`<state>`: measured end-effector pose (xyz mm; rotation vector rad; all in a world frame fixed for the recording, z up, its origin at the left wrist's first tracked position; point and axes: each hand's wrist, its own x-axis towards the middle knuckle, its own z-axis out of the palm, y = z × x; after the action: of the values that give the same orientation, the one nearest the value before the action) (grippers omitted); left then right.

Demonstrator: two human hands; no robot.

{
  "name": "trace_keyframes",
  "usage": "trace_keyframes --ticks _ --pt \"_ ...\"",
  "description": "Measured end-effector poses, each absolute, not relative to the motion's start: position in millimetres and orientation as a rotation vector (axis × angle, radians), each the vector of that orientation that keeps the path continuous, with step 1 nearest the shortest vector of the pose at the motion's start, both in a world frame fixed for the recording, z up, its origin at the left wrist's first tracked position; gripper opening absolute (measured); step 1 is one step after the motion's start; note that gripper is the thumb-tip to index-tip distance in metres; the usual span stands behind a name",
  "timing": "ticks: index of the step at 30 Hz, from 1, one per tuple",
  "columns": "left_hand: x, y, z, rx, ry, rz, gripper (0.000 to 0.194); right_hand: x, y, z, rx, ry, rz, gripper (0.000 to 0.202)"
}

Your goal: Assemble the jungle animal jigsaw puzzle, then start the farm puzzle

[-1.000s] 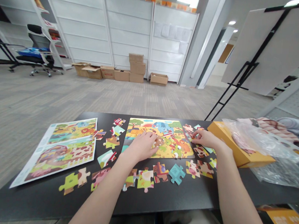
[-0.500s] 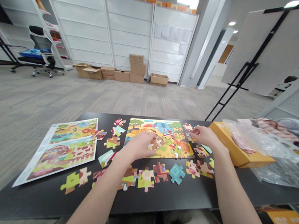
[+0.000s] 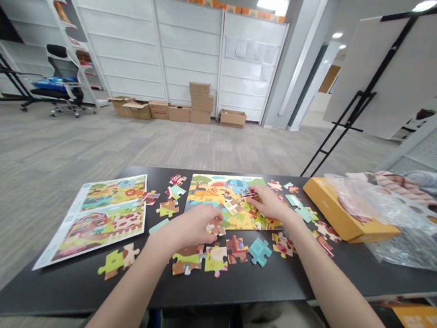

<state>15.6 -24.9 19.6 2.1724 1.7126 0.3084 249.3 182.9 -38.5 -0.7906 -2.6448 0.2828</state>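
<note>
My left hand [image 3: 200,226] is at the near edge of the puzzle board [image 3: 202,197], its fingers closed on a brown jigsaw piece [image 3: 216,229]. Over the right half of the board, my right hand [image 3: 270,203] has its thumb and fingers pinched at a jigsaw piece with red and white on it [image 3: 248,195], partly hidden by the fingers. Just left of it, a pale yellow piece [image 3: 233,206] lies loose on the animal picture. A teal piece [image 3: 260,252] and a chick piece [image 3: 216,259] lie on the black table in front.
A printed picture sheet [image 3: 99,220] lies at the left, with a green piece [image 3: 111,263] near it. More pieces, one light green [image 3: 306,213], are scattered at the right beside a yellow box [image 3: 346,216] with clear plastic wrap [image 3: 410,247].
My right hand has moved left from the pieces beside the board to over the board. My left hand has drawn back toward me with the brown piece.
</note>
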Motion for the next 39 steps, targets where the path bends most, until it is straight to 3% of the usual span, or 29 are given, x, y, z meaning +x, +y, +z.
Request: trace_keyframes --ticks 6,13,17,23,28,32,39 --pt "17 -29 27 2.148 1.742 0.241 0.035 261 189 -18 -0.918 -2.438 0.605 0.021" --pt "14 -26 19 2.166 1.721 0.295 0.036 322 212 6 -1.292 -2.08 0.838 0.034" --pt "14 -23 15 2.157 1.755 0.252 0.04 343 221 6 -1.523 -2.099 0.778 0.036" --pt "18 -23 19 2.156 1.758 0.208 0.038 347 232 -6 -1.55 -2.373 0.713 0.019" --pt "21 -25 28 2.143 1.747 0.181 0.038 344 232 -10 -1.607 -2.451 0.404 0.02" --pt "22 -27 34 2.126 1.754 0.185 0.036 310 213 -10 -1.377 -2.441 0.185 0.021" --pt "17 -30 37 2.119 1.763 0.175 0.036 241 164 -20 -0.872 -2.637 0.299 0.037"
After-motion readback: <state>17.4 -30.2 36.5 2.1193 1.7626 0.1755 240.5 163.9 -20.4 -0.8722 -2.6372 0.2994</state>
